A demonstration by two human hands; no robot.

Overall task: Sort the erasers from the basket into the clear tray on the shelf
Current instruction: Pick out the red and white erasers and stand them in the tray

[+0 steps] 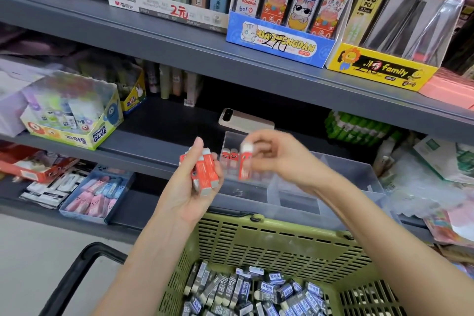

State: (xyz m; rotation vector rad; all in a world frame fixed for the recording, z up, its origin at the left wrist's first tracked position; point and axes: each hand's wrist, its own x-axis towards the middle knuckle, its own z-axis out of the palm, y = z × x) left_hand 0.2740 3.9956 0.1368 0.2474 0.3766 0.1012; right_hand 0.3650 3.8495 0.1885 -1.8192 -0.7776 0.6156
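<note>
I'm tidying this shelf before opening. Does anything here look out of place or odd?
A phone lies flat on the shelf just behind the clear tray, camera lens up. It looks like a personal item rather than stock, so it stands out. Nothing looks spilled or damaged.

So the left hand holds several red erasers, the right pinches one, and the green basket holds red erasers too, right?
No: the head view shows the green basket holds dark blue erasers, not red. The rest stands.
</note>
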